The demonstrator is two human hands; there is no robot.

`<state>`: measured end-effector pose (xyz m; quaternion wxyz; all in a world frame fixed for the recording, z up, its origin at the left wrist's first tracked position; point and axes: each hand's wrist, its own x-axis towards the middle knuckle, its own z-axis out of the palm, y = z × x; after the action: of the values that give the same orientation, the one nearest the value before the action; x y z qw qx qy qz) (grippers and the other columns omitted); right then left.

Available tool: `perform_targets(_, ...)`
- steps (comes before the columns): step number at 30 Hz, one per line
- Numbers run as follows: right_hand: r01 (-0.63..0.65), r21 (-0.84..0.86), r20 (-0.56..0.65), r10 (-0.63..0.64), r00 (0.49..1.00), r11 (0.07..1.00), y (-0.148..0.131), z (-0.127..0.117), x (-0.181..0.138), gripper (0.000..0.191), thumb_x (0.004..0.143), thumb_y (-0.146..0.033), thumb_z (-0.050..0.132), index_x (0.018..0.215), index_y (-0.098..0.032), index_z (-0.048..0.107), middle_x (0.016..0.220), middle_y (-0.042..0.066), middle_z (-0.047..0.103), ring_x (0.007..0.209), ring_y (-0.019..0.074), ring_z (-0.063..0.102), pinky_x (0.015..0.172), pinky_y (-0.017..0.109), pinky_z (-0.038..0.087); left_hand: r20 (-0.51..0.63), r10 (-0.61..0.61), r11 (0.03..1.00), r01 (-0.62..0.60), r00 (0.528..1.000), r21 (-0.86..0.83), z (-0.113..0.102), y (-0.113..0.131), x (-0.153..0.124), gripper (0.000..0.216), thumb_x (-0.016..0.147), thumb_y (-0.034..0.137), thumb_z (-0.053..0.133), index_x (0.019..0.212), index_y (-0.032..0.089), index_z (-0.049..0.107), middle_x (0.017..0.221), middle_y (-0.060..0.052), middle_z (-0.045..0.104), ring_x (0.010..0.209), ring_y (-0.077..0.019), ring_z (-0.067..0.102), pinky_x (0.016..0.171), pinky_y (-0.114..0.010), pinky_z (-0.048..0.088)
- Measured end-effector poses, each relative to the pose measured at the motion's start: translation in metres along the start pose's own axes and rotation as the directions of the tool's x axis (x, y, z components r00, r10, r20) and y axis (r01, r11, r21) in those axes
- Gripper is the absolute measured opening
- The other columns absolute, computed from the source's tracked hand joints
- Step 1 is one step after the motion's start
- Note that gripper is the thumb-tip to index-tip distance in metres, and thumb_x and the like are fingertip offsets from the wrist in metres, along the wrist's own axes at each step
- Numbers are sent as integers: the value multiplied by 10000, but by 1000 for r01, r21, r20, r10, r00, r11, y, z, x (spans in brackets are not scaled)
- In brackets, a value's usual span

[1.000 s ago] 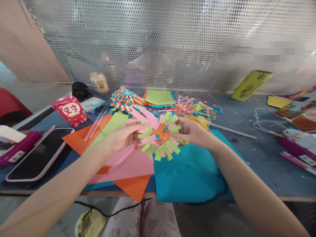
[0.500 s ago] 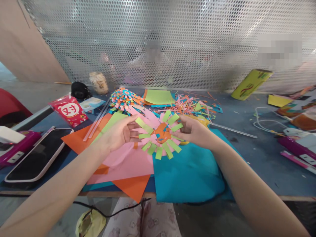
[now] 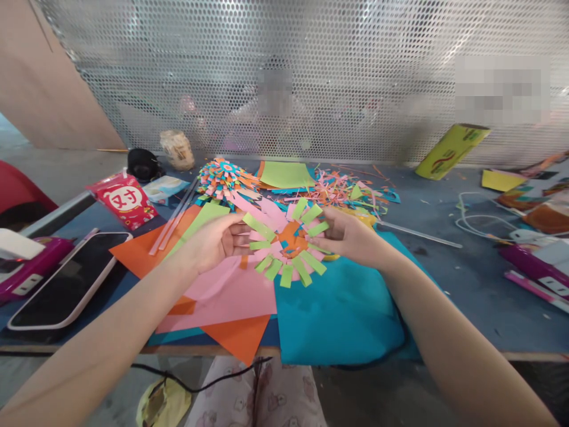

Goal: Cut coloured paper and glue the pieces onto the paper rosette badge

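Observation:
A layered paper flower (image 3: 293,237) with green, pink and blue strips and an orange middle is held up over the desk. My left hand (image 3: 222,240) pinches its left edge, thumb on top and fingers partly behind the strips. At the opposite edge my right hand (image 3: 349,238) grips it, and some of its fingertips are hidden. Below the flower lie pink paper (image 3: 231,290), orange paper (image 3: 240,335) and blue paper (image 3: 338,314). A fuller multicoloured paper flower (image 3: 226,175) sits farther back.
Paper scraps (image 3: 342,193) lie behind the hands near a perforated metal screen (image 3: 355,89). A phone (image 3: 71,279), a red packet (image 3: 124,198) and clear sticks (image 3: 175,216) are on the left. On the right stand a yellow tube (image 3: 453,152) and a white cable (image 3: 464,216).

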<state>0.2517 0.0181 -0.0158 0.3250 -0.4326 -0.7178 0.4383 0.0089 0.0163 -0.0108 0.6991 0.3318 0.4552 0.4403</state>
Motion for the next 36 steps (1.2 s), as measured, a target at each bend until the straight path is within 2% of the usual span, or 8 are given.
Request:
perform_targets(4,4,-14,1,-4,1000,1000,0,0,0,286,667,-356,680,809,-244,458,809,-2,578,722,169,609,593,309,521,55,52,997,-55,997,48,-7,-6,3,105,743,95,587,652,140,611,654,-23,679,573,-147,676,593,-276,570)
perform_targets(11,1,-22,4,-1,1000,1000,1,0,0,279,680,-361,671,832,-247,467,829,4,586,745,175,618,618,322,532,16,42,999,-43,999,31,-4,-4,3,207,820,269,586,667,133,612,651,-41,660,558,-150,663,532,-271,565)
perform_targets(18,3,-12,-13,-3,1000,1000,-1,0,-1,284,662,-341,689,793,-240,458,784,-10,576,690,161,621,567,303,537,92,32,998,-38,995,59,-5,-4,2,224,841,297,564,695,144,637,688,-48,671,606,-159,669,536,-268,561)
perform_targets(26,-2,-10,9,2,1000,1000,-1,0,-1,312,670,-381,685,851,-243,471,834,0,574,731,162,605,600,302,534,126,40,995,-51,991,85,-6,-5,1,163,759,295,670,694,152,627,695,-48,680,612,-160,664,538,-276,563)
perform_targets(30,0,-4,10,0,1000,1000,-1,1,-1,295,674,-376,676,858,-247,484,834,4,584,726,164,603,589,298,518,61,77,986,-85,995,146,-6,-7,3,141,701,259,722,706,144,640,678,-43,673,623,-162,664,555,-286,569)
perform_targets(36,42,21,32,-43,999,999,-3,4,-3,304,705,-334,661,968,-249,534,893,15,629,767,175,631,617,304,529,6,215,921,-204,977,333,-3,-12,3,270,607,321,795,750,133,665,722,-30,657,643,-139,656,525,-217,533)
